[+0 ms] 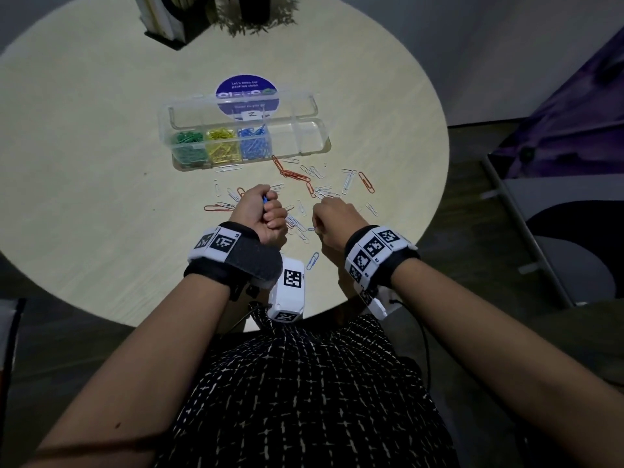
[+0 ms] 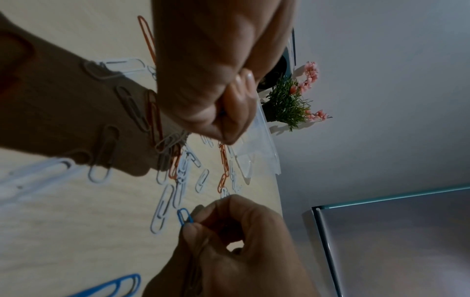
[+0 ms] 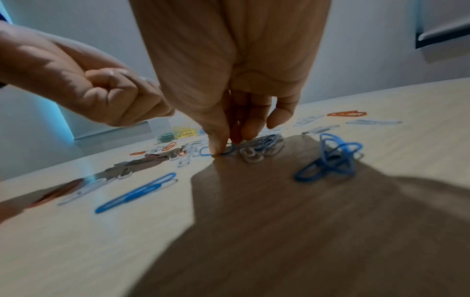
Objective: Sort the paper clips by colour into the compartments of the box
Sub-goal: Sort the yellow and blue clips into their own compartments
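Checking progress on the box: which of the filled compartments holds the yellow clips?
The middle one of the three filled compartments of the clear box: green clips fill the end compartment on its left, blue clips the one on its right.

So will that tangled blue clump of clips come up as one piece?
Probably not cleanly: the blue clump is only loosely hooked loops, so some may drop off. It looks thin-wired and light. Being flat-lying wire on the smooth table, it may slide before lifting.
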